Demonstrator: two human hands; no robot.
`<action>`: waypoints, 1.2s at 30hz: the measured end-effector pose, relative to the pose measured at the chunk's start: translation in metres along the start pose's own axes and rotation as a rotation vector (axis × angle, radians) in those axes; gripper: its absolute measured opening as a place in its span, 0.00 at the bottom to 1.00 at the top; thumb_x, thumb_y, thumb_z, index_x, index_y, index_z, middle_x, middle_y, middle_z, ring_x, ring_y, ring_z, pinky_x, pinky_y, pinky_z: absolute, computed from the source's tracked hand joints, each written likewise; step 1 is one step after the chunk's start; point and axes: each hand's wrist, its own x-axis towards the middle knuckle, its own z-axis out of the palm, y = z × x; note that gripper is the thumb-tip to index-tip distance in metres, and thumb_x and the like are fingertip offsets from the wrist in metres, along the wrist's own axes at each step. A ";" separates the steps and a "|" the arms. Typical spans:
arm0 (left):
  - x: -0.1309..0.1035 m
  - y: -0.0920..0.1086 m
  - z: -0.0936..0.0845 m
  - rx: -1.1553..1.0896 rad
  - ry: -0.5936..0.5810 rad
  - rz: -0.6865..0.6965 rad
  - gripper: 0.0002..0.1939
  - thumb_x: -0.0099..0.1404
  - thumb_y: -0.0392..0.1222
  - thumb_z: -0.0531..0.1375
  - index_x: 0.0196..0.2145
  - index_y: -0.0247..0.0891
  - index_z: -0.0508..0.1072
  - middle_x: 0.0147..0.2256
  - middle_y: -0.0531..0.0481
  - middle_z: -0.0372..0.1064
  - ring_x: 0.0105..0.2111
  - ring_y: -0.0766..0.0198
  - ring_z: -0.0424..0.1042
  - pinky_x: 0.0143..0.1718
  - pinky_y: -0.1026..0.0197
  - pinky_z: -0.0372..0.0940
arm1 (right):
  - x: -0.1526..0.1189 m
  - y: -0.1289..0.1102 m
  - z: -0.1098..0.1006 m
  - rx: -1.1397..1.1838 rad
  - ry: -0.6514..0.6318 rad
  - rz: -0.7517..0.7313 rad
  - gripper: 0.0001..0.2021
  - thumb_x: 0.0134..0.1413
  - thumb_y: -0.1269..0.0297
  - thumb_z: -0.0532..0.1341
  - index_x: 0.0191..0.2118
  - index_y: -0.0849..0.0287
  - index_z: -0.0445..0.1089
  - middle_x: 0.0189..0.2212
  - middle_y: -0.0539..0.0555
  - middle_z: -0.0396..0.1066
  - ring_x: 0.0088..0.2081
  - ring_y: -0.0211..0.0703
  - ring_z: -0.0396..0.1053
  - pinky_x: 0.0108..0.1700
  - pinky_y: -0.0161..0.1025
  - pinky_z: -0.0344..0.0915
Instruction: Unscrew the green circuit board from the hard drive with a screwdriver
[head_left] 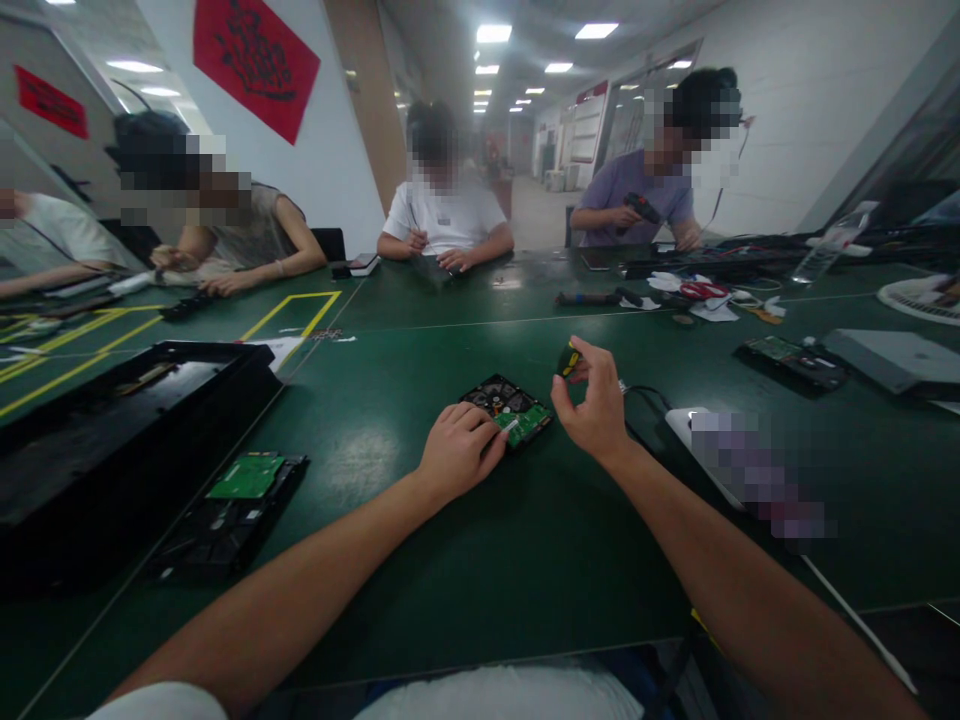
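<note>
A hard drive (525, 428) with a green circuit board lies on the green table in front of me. My left hand (465, 445) is closed over its near left edge, fingers resting on the drive and thumb along its side. Beside the thumb is a small pale strip I cannot make out. To the right of the drive and raised off the table, my right hand (592, 400) pinches a screwdriver (569, 360) by its short black-and-yellow handle. The shaft of the screwdriver does not show.
Another hard drive (232, 510) lies at left beside a long black tray (142, 420). A phone (712, 460) with a cable is right of my hand. Further right are a third drive (791, 362), a grey box (892, 360) and a bottle (832, 243). Several people sit opposite.
</note>
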 end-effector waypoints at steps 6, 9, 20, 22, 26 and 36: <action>0.000 0.000 0.002 -0.040 0.035 0.007 0.11 0.74 0.45 0.59 0.38 0.41 0.80 0.46 0.43 0.78 0.49 0.50 0.73 0.53 0.42 0.68 | -0.001 0.000 0.001 0.003 -0.006 0.018 0.31 0.63 0.67 0.61 0.70 0.52 0.55 0.58 0.62 0.65 0.46 0.51 0.73 0.46 0.54 0.79; 0.000 0.000 0.003 -0.071 0.002 0.020 0.09 0.74 0.45 0.59 0.39 0.41 0.78 0.47 0.44 0.79 0.50 0.50 0.74 0.57 0.41 0.67 | -0.001 0.001 0.001 -0.003 -0.001 0.032 0.31 0.62 0.66 0.63 0.69 0.51 0.56 0.56 0.61 0.65 0.44 0.50 0.72 0.44 0.53 0.79; 0.001 -0.001 0.003 -0.041 -0.094 0.085 0.12 0.75 0.47 0.57 0.49 0.38 0.75 0.50 0.40 0.77 0.53 0.48 0.73 0.58 0.43 0.66 | -0.002 0.001 0.001 -0.002 0.003 -0.004 0.31 0.63 0.68 0.61 0.70 0.51 0.55 0.56 0.60 0.66 0.47 0.50 0.71 0.46 0.51 0.78; 0.001 -0.002 0.002 -0.038 -0.098 0.101 0.13 0.75 0.47 0.57 0.50 0.38 0.75 0.51 0.41 0.77 0.53 0.48 0.73 0.58 0.43 0.66 | -0.002 0.002 0.002 0.012 0.000 0.004 0.32 0.62 0.69 0.60 0.70 0.51 0.54 0.57 0.61 0.66 0.48 0.50 0.72 0.47 0.51 0.79; 0.002 -0.003 0.002 -0.047 -0.095 0.127 0.13 0.75 0.46 0.58 0.51 0.38 0.76 0.51 0.41 0.77 0.53 0.49 0.74 0.58 0.43 0.67 | -0.003 0.003 0.003 0.006 0.020 0.036 0.33 0.62 0.68 0.62 0.70 0.49 0.53 0.57 0.60 0.66 0.44 0.48 0.72 0.43 0.50 0.79; 0.000 -0.002 0.004 -0.074 -0.036 0.165 0.12 0.74 0.43 0.59 0.51 0.38 0.77 0.49 0.42 0.79 0.52 0.50 0.75 0.57 0.44 0.68 | -0.005 0.005 0.002 0.018 -0.036 0.036 0.31 0.66 0.66 0.60 0.71 0.49 0.53 0.56 0.61 0.68 0.48 0.51 0.73 0.50 0.53 0.79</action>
